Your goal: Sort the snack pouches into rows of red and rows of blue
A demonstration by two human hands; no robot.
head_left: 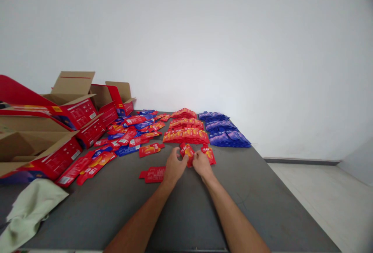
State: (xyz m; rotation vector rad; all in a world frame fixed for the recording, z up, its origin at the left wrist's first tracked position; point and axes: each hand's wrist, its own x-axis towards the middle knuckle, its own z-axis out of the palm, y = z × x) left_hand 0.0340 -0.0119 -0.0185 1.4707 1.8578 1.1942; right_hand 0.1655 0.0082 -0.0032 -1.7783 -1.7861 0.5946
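A red pouch (188,152) with orange fruit printed on it lies tilted between my two hands. My left hand (175,165) is curved at its left side, thumb against the pouch. My right hand (202,163) has its fingers closed at the pouch's right edge. Just beyond my right hand lies another red pouch (208,152), partly covered by it. Left of my left hand, a red pouch (155,174) lies with its printed back up, its end hidden by the hand. Farther off is a red pouch (150,150), fruit side up.
Overlapping rows of red pouches (186,134) lie ahead, with rows of blue pouches (229,137) to their right. A loose mixed pile (128,134) of pouches spreads at left. Open red cartons (58,156) stand along the left side. A pale green cloth (36,202) lies near left on the grey table (186,214).
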